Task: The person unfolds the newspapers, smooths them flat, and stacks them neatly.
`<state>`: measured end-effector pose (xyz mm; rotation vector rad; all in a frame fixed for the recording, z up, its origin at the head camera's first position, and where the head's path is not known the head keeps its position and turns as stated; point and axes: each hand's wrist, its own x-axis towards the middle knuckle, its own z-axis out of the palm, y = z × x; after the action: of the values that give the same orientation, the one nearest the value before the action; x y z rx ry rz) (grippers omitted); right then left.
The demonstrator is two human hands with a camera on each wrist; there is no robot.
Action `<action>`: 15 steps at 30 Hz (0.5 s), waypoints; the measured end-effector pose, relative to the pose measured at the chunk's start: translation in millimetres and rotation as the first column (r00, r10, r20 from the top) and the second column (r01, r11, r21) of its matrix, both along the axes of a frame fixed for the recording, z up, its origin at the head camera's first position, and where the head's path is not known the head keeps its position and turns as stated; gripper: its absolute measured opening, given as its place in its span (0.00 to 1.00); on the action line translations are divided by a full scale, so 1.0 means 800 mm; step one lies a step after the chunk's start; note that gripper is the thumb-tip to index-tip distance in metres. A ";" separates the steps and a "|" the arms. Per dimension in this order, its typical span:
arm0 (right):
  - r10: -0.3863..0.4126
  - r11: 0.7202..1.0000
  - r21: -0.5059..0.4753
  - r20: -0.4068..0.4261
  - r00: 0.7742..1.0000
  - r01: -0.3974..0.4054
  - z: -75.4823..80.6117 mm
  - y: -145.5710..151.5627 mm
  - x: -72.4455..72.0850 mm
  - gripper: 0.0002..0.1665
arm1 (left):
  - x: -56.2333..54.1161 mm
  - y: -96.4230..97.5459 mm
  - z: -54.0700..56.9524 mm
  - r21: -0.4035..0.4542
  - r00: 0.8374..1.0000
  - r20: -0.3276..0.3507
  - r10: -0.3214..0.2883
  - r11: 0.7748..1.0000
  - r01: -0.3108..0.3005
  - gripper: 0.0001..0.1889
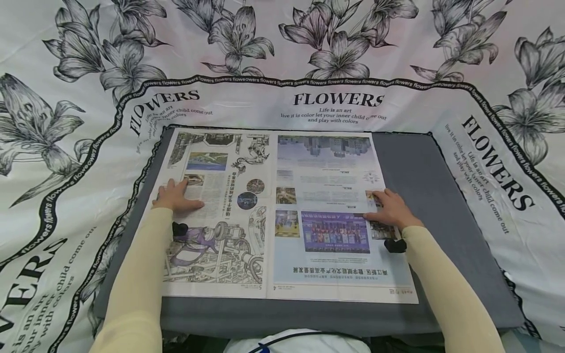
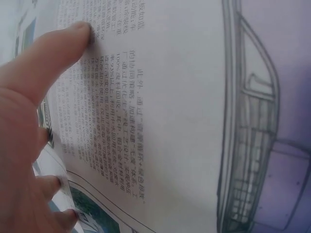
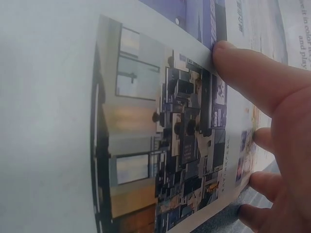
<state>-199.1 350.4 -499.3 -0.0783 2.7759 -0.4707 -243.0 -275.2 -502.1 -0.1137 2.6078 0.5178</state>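
A newspaper (image 1: 270,264) lies spread open on a grey board or mat, its print upside down in the head view. On its left page rests my left hand (image 1: 176,198), thumb stretched inward and fingers spread near the outer edge. My right hand (image 1: 393,210) touches the right page at its outer margin, the thumb pointing toward a purple group photo (image 1: 335,231). In the left wrist view the left thumb (image 2: 63,53) presses on columns of small text. The right wrist view has the right thumb (image 3: 252,73) beside a printed room photo (image 3: 160,136). Neither hand grips anything.
The grey surface (image 1: 441,235) extends past the newspaper on the right and along the front. Around it spreads a white cloth (image 1: 247,105) with flower drawings and lettering. A black cable (image 1: 309,334) crosses white fabric at the bottom edge.
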 end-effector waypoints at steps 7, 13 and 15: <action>-0.010 1.000 0.000 0.013 1.000 0.010 0.003 -0.002 -0.001 0.57 | 0.000 0.000 -0.003 -0.004 1.000 0.002 0.005 1.000 -0.005 0.58; -0.017 1.000 -0.001 0.006 1.000 0.017 -0.001 0.000 0.001 0.57 | 0.004 0.003 -0.003 0.016 1.000 -0.017 0.020 1.000 -0.019 0.57; -0.017 1.000 -0.001 0.006 1.000 0.017 -0.003 0.001 0.003 0.57 | 0.008 0.006 -0.004 0.009 0.999 -0.046 0.016 1.000 -0.015 0.56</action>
<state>-197.0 351.3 -502.1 -0.0532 2.7726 -0.4760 -236.7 -270.8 -505.1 -0.1204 2.6516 0.5430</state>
